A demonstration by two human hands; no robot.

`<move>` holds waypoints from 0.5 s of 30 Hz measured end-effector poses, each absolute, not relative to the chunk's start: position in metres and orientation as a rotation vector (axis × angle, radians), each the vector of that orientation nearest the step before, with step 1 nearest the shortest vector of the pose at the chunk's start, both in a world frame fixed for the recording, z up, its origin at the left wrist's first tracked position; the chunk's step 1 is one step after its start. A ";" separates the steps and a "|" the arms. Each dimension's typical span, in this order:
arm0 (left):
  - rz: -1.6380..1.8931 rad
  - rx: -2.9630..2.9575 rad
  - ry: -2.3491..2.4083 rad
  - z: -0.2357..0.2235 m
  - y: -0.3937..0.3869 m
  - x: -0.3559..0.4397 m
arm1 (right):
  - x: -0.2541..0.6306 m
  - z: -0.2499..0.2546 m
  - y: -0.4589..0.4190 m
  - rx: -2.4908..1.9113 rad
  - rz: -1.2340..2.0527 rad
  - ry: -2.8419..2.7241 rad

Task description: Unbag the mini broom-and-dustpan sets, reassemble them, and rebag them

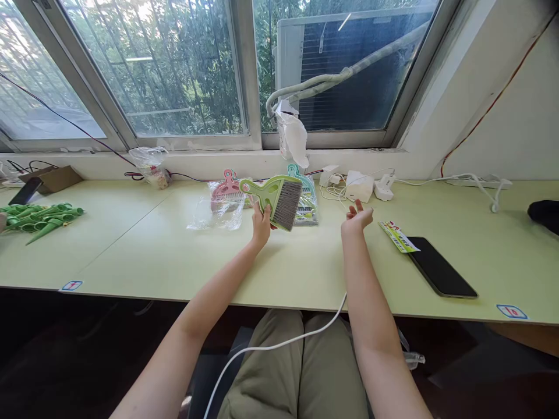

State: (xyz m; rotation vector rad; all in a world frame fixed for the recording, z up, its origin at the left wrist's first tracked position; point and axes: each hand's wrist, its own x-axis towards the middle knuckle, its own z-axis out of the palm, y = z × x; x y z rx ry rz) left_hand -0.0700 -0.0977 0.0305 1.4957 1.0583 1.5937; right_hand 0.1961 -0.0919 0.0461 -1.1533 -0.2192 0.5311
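Note:
My left hand (261, 226) grips a green hand brush with its dustpan (273, 198), held tilted above the table with the grey bristles facing right. My right hand (357, 218) is raised to the right of it, fingers loosely bent and apart, with nothing visible in them. Behind the brush, a pink dustpan set (227, 189) lies by a crumpled clear plastic bag (213, 216). A teal dustpan set (308, 201) in clear wrapping is partly hidden behind the green one.
On the table (144, 256), a black tablet (441, 269) with a printed card (398, 236) on its corner lies at right. White chargers and cables (358, 185) sit near the window. A green bundle (41, 218) and a brown box (59, 179) are at left. A white cable (271, 347) crosses my lap.

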 end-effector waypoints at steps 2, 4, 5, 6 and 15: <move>1.585 1.514 1.068 0.030 -0.101 -0.067 | 0.168 0.057 -0.098 -1.173 0.416 -0.467; 1.573 1.546 1.063 0.028 -0.105 -0.063 | 0.135 0.063 -0.106 -1.208 0.225 -0.845; 1.564 1.582 1.059 0.026 -0.107 -0.062 | 0.118 0.064 -0.111 -1.213 0.158 -1.047; 1.552 1.629 1.049 0.025 -0.108 -0.060 | 0.101 0.064 -0.116 -1.207 0.102 -1.221; 1.573 1.998 0.953 0.017 -0.119 -0.059 | 0.064 0.054 -0.128 -1.195 -0.150 -1.561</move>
